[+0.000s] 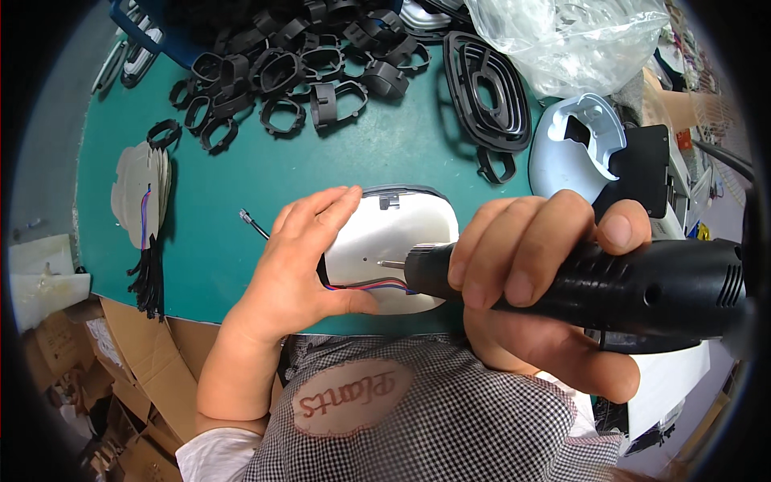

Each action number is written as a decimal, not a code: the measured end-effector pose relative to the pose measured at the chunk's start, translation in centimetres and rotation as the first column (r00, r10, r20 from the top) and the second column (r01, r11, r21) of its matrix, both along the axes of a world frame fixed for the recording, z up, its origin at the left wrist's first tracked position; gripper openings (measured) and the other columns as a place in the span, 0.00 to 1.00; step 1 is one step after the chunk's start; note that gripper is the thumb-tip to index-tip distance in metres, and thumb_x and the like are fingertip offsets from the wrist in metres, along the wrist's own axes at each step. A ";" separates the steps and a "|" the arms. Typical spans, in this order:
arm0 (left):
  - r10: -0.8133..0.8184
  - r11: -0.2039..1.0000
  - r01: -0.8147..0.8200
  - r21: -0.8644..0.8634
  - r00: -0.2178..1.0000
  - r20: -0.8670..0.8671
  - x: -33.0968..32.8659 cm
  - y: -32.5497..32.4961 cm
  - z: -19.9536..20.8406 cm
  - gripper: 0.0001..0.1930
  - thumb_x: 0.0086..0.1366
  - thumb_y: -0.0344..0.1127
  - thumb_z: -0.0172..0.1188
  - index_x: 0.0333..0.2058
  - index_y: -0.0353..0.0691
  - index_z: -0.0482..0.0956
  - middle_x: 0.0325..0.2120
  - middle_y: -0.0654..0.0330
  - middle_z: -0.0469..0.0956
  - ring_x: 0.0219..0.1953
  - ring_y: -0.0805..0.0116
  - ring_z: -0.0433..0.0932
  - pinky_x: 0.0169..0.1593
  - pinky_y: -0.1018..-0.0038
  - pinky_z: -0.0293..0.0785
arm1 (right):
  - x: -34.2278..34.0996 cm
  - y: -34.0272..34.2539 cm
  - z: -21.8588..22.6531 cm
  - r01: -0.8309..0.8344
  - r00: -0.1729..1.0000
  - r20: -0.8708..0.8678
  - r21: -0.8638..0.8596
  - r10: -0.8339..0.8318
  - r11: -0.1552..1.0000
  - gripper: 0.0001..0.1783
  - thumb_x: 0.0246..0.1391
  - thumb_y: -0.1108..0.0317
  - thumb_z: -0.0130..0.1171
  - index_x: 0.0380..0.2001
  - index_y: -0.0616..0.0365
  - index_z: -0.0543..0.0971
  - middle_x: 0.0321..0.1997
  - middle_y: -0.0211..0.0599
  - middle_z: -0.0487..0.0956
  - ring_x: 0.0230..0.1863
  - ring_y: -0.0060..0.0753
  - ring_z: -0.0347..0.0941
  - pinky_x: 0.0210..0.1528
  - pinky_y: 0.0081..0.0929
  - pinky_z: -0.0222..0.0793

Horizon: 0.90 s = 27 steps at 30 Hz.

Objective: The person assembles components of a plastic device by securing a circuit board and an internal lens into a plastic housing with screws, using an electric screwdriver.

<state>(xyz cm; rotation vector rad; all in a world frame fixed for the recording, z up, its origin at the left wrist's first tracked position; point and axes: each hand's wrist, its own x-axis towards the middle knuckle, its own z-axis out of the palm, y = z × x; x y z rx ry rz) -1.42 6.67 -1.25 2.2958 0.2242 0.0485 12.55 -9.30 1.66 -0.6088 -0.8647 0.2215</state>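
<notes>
Our black power screwdriver [642, 277] over a pale panel [385, 233] on the green table [209, 209].
Of our hands, the left hand [293, 261] spreads against the panel's left side; the right hand [522, 249] wraps the screwdriver. Stitched lettering crosses the patch [353, 398] on our checked apron [482, 418].

On a green worktop [265, 173], my left hand [301, 257] holds a silver panel [389, 229] by its left side, red and blue wires [371, 284] across it. My right hand [526, 277] grips a black power screwdriver [650, 281], its bit [391, 264] over the panel. Beyond lie black rings [279, 72] and a pale blue shell [558, 157].
</notes>
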 end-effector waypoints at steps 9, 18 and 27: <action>-0.002 1.000 0.002 -0.009 0.999 -0.040 0.3 0.4 0.6 0.53 0.31 0.40 0.79 0.62 0.44 0.67 0.57 0.53 0.67 0.57 0.50 0.65 0.61 0.60 0.63 | 0.2 0.5 -0.1 -0.027 0.999 0.023 0.008 0.026 1.000 0.45 0.47 0.34 0.63 0.56 0.56 0.63 0.27 0.34 0.71 0.20 0.30 0.69 0.23 0.29 0.69; 0.000 0.996 -0.009 -0.089 0.995 -0.102 0.4 0.9 0.8 0.51 0.34 0.40 0.78 0.62 0.46 0.67 0.56 0.54 0.67 0.58 0.51 0.63 0.62 0.62 0.62 | -0.9 1.2 0.3 -0.032 0.999 -0.005 0.002 0.032 0.999 0.44 0.47 0.34 0.64 0.56 0.57 0.65 0.28 0.33 0.71 0.20 0.29 0.69 0.23 0.27 0.66; -0.003 0.994 -0.003 -0.112 0.999 -0.050 -0.5 0.9 0.1 0.54 0.34 0.50 0.78 0.63 0.45 0.66 0.58 0.53 0.66 0.60 0.50 0.62 0.63 0.59 0.60 | -0.5 1.0 0.3 -0.024 0.999 0.035 0.003 0.024 1.000 0.43 0.48 0.36 0.63 0.55 0.58 0.66 0.32 0.34 0.71 0.24 0.29 0.70 0.26 0.27 0.67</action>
